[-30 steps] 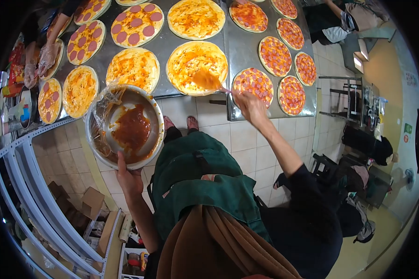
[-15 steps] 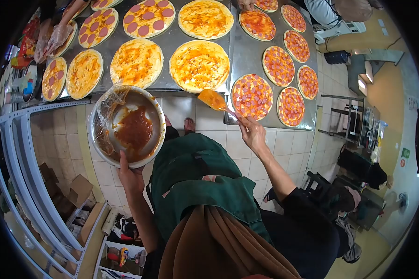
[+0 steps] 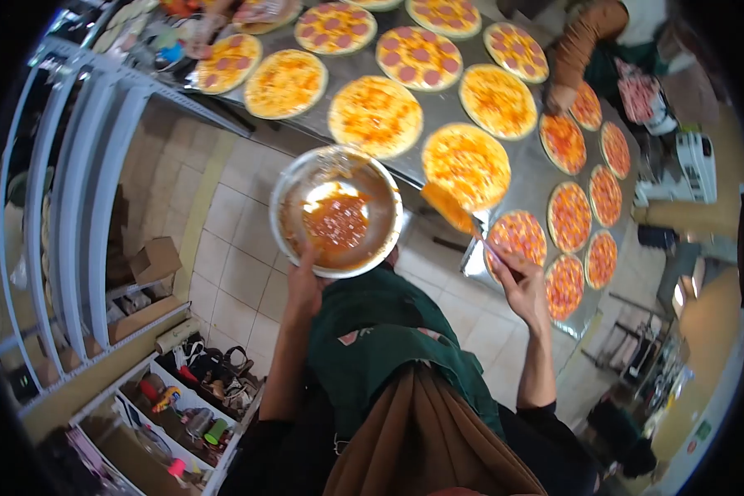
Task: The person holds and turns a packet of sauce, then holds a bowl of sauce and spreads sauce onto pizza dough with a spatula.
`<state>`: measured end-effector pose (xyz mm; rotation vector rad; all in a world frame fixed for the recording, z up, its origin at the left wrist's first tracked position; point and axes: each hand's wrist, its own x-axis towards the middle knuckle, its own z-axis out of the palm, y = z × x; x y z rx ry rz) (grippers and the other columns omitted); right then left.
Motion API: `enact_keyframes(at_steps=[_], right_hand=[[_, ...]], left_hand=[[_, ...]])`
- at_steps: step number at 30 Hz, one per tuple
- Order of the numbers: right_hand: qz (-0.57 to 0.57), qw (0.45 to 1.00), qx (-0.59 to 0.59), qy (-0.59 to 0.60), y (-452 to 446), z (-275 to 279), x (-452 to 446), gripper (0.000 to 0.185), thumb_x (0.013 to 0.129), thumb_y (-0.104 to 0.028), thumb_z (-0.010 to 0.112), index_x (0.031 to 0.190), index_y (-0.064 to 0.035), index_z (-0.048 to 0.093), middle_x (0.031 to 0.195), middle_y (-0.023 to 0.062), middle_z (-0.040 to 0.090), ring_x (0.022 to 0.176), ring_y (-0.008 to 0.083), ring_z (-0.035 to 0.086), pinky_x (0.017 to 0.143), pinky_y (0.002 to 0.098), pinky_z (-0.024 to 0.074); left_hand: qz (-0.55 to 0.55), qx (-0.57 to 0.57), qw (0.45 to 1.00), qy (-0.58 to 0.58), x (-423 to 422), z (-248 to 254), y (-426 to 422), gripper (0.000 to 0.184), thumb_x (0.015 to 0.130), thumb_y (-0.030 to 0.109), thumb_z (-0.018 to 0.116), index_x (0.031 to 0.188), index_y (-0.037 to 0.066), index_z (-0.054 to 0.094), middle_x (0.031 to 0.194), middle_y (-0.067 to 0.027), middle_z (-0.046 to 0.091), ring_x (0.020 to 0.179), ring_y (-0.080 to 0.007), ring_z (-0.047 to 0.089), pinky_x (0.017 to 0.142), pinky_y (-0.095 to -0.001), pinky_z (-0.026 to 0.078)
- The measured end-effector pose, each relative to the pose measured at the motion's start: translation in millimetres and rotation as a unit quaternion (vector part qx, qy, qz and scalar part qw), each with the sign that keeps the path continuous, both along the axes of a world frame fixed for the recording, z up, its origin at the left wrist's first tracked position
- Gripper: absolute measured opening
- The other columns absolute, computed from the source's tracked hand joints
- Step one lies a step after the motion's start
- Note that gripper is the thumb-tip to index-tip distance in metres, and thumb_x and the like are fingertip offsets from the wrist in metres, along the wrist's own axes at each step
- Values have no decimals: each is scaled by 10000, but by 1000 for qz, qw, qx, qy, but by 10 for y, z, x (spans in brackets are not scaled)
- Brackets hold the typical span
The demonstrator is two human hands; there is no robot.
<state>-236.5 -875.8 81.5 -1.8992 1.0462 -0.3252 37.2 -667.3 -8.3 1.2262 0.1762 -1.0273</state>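
My left hand [image 3: 304,289] grips the rim of a round metal bowl [image 3: 382,236], the thumb over its inner edge. Red sauce [image 3: 339,219] pools at the bottom of the bowl. In my right hand [image 3: 521,285] is the handle of a spatula [image 3: 448,207], its flat blade coated orange with sauce. The blade overlaps the near edge of a cheese-covered pizza [image 3: 469,161] in view; whether it touches is not clear. Below the spatula's handle lies a pizza with diced meat topping [image 3: 517,240].
Several more pizzas, some with sausage slices [image 3: 419,58], cover the metal table [image 3: 302,124]. A co-worker's arm [image 3: 583,58] reaches over the right side; another person's hand shows at top left. A grey metal rack [image 3: 78,207] and floor crates [image 3: 169,413] stand left.
My view has turned, so table and pizzas appear tilted and shifted. The bowl and spatula appear further right, both still held. A co-worker's arm now shows more fully at the right.
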Motion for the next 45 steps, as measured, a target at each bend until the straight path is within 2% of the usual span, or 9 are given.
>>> enact_keyframes(at_steps=[5, 11, 16, 23, 27, 31, 34, 38, 45], right_hand=[[237, 954, -158, 95, 107, 516, 862, 346, 746, -27, 604, 1077, -122, 639, 806, 93, 597, 710, 291, 606, 605, 356, 497], [440, 836, -302, 127, 468, 372, 2046, 708, 683, -2, 574, 1343, -192, 398, 931, 79, 539, 811, 255, 580, 676, 350, 503], [522, 783, -314, 122, 918, 237, 3092, 572, 730, -52, 559, 1286, -52, 424, 1045, 138, 500, 870, 290, 605, 689, 369, 520], [580, 741, -327, 87, 1631, 287, 4608, 533, 778, -138, 570, 1289, -76, 434, 1003, 140, 509, 825, 317, 612, 705, 391, 499], [539, 745, -375, -119, 1875, 337, 5371, 375, 863, -301, 549, 1200, -137, 547, 1012, 98, 575, 774, 272, 609, 690, 369, 484], [480, 816, -265, -182, 1812, 807, 6011, 271, 865, -312, 579, 929, -67, 675, 733, 88, 630, 700, 250, 606, 634, 361, 472], [428, 875, -227, 9, 1437, 863, 6452, 289, 870, -267, 572, 1019, -31, 647, 887, 160, 653, 739, 277, 638, 665, 358, 499], [288, 901, -216, -243, 701, 530, 7332, 335, 870, -170, 566, 1190, -73, 567, 934, 160, 645, 741, 266, 646, 701, 353, 512], [257, 916, -259, -169, -596, 205, 9342, 406, 838, -189, 548, 1227, -72, 536, 988, 221, 617, 951, 318, 599, 814, 401, 472]], left_hand=[[15, -30, 999, 14, 39, -54, 107, 554, 952, 319, 419, 1335, -45, 249, 1271, -234, 448, 1116, -344, 524, 876, -498, 498], [32, -66, 994, 84, 333, -160, 420, 530, 977, 349, 318, 1334, -38, 263, 1260, -223, 470, 1112, -331, 532, 880, -449, 502], [89, -85, 988, 95, 856, -303, 806, 519, 971, 366, 332, 1323, -14, 301, 1251, -183, 492, 1089, -295, 555, 896, -430, 489], [200, -87, 970, 107, 2069, -377, 1641, 497, 964, 360, 376, 1333, 34, 302, 1280, -172, 469, 1113, -302, 535, 885, -454, 494], [223, -89, 968, 73, 2799, -158, 2078, 511, 959, 357, 397, 1346, 41, 290, 1298, -172, 451, 1137, -335, 510, 921, -500, 455], [247, -45, 966, 59, 3404, -52, 2434, 486, 974, 351, 340, 1344, 39, 300, 1316, -157, 436, 1185, -305, 468, 975, -479, 414], [285, -85, 954, 29, 3708, -154, 2643, 482, 975, 347, 341, 1344, 41, 298, 1325, -153, 425, 1189, -304, 464, 977, -473, 414], [352, -106, 929, 42, 3975, -112, 2768, 466, 968, 304, 384, 1343, 40, 301, 1329, -148, 424, 1192, -306, 460, 983, -466, 409], [370, -10, 929, -6, 4552, -422, 3186, 512, 956, 341, 395, 1362, 48, 289, 1341, -155, 422, 1183, -311, 469, 994, -493, 382]])
